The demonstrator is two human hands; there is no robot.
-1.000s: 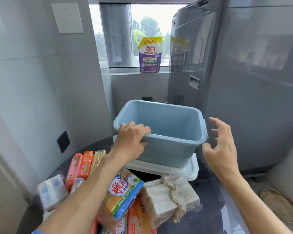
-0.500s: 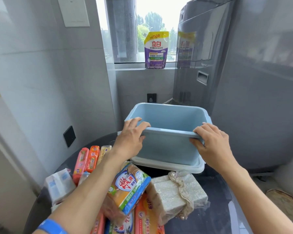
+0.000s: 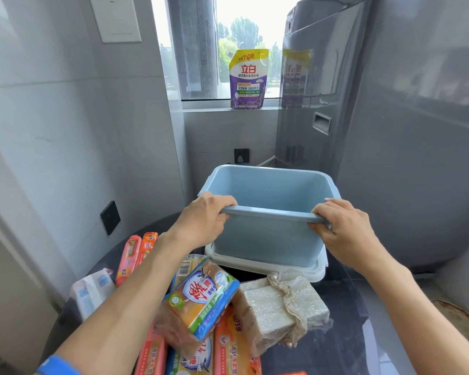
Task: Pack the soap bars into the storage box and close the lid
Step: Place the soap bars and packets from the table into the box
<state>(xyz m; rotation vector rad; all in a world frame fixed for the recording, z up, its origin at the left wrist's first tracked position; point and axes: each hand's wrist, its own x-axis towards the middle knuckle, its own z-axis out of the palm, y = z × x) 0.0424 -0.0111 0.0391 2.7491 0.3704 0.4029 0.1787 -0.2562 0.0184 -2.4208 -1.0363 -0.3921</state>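
Observation:
An empty light-blue storage box (image 3: 271,239) stands on its white lid (image 3: 316,273) at the back of a dark glass table (image 3: 363,334). My left hand (image 3: 203,220) grips the near rim at its left corner. My right hand (image 3: 341,228) grips the same rim at its right corner. In front of the box lie several wrapped soap bars: a yellow-and-blue pack (image 3: 201,299), a clear-bagged pale block (image 3: 279,307), orange and pink packs (image 3: 136,253) and a white pack (image 3: 92,290).
A tall grey appliance (image 3: 390,131) stands close behind and right of the box. A tiled wall with a black socket (image 3: 110,217) runs along the left. A purple detergent pouch (image 3: 248,79) sits on the window sill. A round brown object (image 3: 460,323) lies on the floor, right.
My right hand came from the air beside the box onto its near rim and now grips it. The box sits a little closer to me than a second ago.

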